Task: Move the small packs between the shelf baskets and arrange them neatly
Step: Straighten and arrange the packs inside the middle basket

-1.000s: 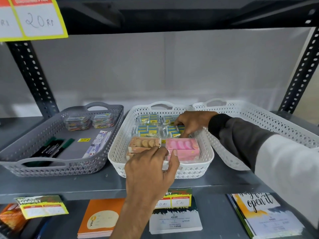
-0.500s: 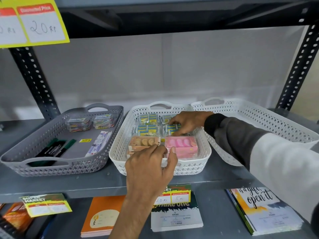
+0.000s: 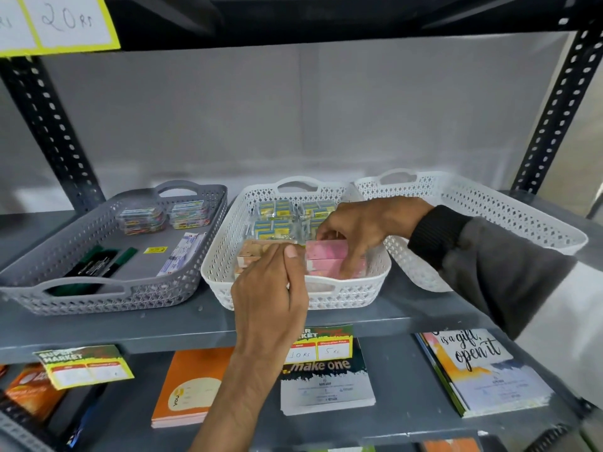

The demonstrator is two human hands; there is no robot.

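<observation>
A head-worn camera looks down at a grey metal shelf (image 3: 408,316) carrying three shallow perforated baskets side by side. At nine o'clock sits a grey basket (image 3: 107,290) holding two clear packs of coloured clips (image 3: 161,215), dark markers (image 3: 98,264) and a loose leaflet. In the centre sits a white basket (image 3: 222,256). At three o'clock a second white basket (image 3: 509,216) shows nothing inside, though a sleeve hides part of it.

The centre basket holds the small packs. Blue and yellow packs (image 3: 275,216) fill its far half, toward twelve o'clock. Along its near edge lie a tan pack (image 3: 256,252) and, just to its right, stacked pink packs (image 3: 326,252).

The left hand (image 3: 270,288) reaches up from six o'clock. Its fingers are curled together against the tan pack's near right end; whether they pinch it cannot be told. The right hand (image 3: 362,226) reaches in from three o'clock and is clamped on the top pink pack, fingers at its far edge and thumb down its right end.

This looks like the tidying step: squaring the tan and pink packs into one even row. The next move probably calls for pressing the pink stack level and snug against the tan pack without disturbing the blue and yellow packs behind.

Notebooks (image 3: 192,386) and price tags sit on the shelf below.
</observation>
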